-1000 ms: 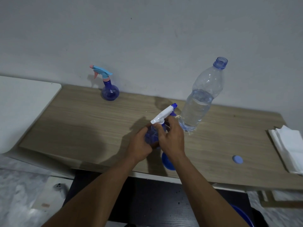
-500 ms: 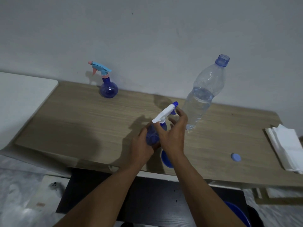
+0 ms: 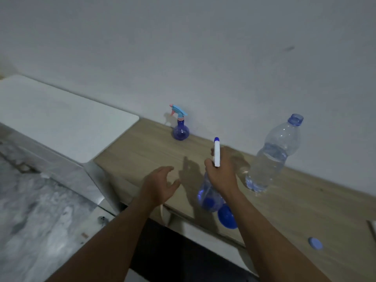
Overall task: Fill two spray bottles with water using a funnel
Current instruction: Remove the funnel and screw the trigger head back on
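Right hand (image 3: 222, 176) fingers clamp the neck of the round translucent blue plastic spray bottle (image 3: 206, 198); left hand (image 3: 160, 186) fingers spread, empty, just beside. Best carried upright, base supported.

The table (image 3: 142, 151) under the water bottle (image 3: 272, 157) is matt, pale wood-grain board. The water bottle is clear, glossy plastic. Left of it, the near spray bottle (image 3: 207, 197) has a translucent blue plastic body and a smooth white plastic head. The far spray bottle (image 3: 181, 131), further left, is shiny blue plastic. The funnel (image 3: 227, 219), in front of the water bottle, seems glossy blue plastic, though it is blurred.
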The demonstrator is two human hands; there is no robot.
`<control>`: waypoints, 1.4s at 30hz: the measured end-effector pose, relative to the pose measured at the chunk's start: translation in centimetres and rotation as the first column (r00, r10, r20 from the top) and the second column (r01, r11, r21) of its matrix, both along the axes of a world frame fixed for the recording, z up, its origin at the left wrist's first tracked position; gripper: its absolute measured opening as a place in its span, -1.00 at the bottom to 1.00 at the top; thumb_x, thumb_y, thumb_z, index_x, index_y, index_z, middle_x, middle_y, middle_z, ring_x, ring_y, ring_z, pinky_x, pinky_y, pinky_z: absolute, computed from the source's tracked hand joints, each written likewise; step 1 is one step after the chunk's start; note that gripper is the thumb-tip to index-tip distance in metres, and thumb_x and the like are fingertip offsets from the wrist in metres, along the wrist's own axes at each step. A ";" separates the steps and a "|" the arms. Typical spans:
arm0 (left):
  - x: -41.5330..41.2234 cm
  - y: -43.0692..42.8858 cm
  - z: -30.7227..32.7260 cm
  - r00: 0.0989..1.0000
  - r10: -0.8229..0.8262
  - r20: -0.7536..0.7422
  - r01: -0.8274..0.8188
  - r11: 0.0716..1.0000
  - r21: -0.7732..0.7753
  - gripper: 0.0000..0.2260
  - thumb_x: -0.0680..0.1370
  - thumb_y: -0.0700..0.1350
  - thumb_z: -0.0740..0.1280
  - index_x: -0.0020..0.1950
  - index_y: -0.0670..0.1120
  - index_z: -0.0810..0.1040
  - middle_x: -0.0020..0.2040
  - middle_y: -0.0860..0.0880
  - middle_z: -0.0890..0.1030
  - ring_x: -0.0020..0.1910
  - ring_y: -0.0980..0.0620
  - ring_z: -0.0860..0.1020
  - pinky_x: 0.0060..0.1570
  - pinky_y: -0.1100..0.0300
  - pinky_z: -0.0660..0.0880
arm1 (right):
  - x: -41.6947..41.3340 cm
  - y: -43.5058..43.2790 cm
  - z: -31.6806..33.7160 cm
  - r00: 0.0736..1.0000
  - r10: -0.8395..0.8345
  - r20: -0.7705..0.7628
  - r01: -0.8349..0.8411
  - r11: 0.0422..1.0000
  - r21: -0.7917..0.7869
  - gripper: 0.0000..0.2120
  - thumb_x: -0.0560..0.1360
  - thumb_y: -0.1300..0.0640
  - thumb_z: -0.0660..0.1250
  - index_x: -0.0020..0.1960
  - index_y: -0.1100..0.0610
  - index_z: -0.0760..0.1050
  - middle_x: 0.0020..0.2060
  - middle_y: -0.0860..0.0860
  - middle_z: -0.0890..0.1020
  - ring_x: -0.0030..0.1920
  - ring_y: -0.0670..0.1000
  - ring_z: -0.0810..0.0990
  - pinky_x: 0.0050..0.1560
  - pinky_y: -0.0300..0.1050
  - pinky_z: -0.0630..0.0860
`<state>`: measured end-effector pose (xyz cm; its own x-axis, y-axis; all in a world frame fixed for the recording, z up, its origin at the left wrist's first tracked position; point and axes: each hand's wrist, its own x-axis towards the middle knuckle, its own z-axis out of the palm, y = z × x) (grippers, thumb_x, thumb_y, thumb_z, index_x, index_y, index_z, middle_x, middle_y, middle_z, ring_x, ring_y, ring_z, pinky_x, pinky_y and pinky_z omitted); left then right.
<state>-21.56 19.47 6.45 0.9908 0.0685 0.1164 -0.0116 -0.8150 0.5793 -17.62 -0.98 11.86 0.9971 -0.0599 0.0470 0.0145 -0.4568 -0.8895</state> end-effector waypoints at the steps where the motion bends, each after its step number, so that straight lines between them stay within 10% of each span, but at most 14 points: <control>1: -0.5 0.9 0.7 1.000 0.014 0.021 -0.015 0.999 0.050 -0.39 0.43 0.25 0.29 0.21 -0.22 0.62 0.10 -0.16 0.68 0.04 -0.13 0.67 0.09 0.11 0.55 | -0.7 0.2 0.2 0.998 0.045 -0.032 -0.045 0.999 -0.008 -0.80 0.42 0.01 0.24 0.03 0.01 0.40 -0.20 0.02 0.58 -0.22 0.08 0.62 -0.10 0.14 0.60; 10: -5.9 3.2 5.8 0.979 0.121 -0.161 -0.089 0.976 0.197 -0.42 0.53 0.16 0.35 0.46 -0.13 0.42 0.37 -0.14 0.52 0.32 -0.09 0.49 0.27 0.12 0.42 | -7.8 0.3 0.7 0.897 0.194 -0.398 -0.267 0.954 -0.137 -0.83 0.43 0.13 0.21 -0.04 0.12 0.53 -0.37 0.04 0.62 -0.45 0.03 0.68 -0.39 -0.17 0.51; 15: -7.9 2.6 6.4 0.968 0.162 -0.192 -0.119 0.969 0.215 -0.41 0.53 0.16 0.34 0.47 -0.12 0.41 0.38 -0.11 0.51 0.34 -0.08 0.48 0.28 0.12 0.42 | -9.6 -0.5 -0.8 0.878 0.184 -0.442 -0.275 0.950 -0.151 -0.63 0.27 -0.10 0.28 -0.03 0.08 0.56 -0.21 0.09 0.68 -0.22 0.19 0.70 -0.08 0.16 0.67; 23: -10.2 1.8 6.6 0.954 0.194 -0.228 -0.147 0.967 0.207 -0.44 0.53 0.14 0.35 0.45 -0.09 0.43 0.32 -0.08 0.55 0.29 -0.06 0.50 0.25 0.09 0.47 | -11.3 -1.8 0.6 0.888 0.138 -0.438 -0.223 0.963 -0.149 -0.41 0.14 -0.25 0.35 0.04 0.10 0.48 -0.24 0.09 0.72 -0.24 0.16 0.71 -0.12 0.10 0.66; 42: -9.8 -2.9 9.1 0.956 0.068 -0.286 -0.084 0.996 -0.044 -0.50 0.45 -0.02 0.48 0.38 -0.03 0.51 0.23 -0.03 0.59 -0.04 0.09 0.52 -0.03 0.31 0.40 | -10.0 -2.3 6.0 0.981 0.164 -0.100 -0.160 0.986 0.048 -0.84 0.44 0.03 0.32 -0.10 0.13 0.48 -0.28 0.03 0.68 -0.35 0.05 0.71 -0.28 0.03 0.59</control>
